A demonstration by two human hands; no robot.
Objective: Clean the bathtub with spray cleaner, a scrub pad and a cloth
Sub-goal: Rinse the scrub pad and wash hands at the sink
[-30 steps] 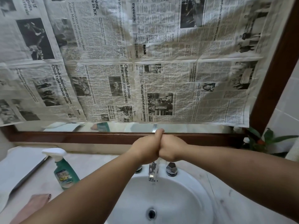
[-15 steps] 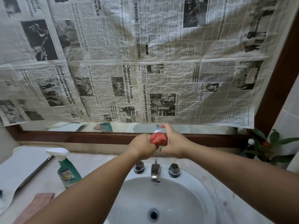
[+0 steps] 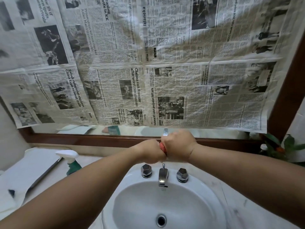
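Right hand (image 3: 179,145) rejoined left hand (image 3: 152,153), both clenching red cloth (image 3: 162,147) | spray bottle (image 3: 70,160) beside sink (image 3: 194,205)

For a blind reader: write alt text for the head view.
The left hand and right hand, fists together above a white sink, grip a red cloth. A green spray bottle stands at left; newspaper covers most of the mirror behind.

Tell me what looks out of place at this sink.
Newspaper sheets cover nearly the whole mirror, crooked and wrinkled, leaving only a bottom strip of glass bare. Nothing looks spilled or broken.
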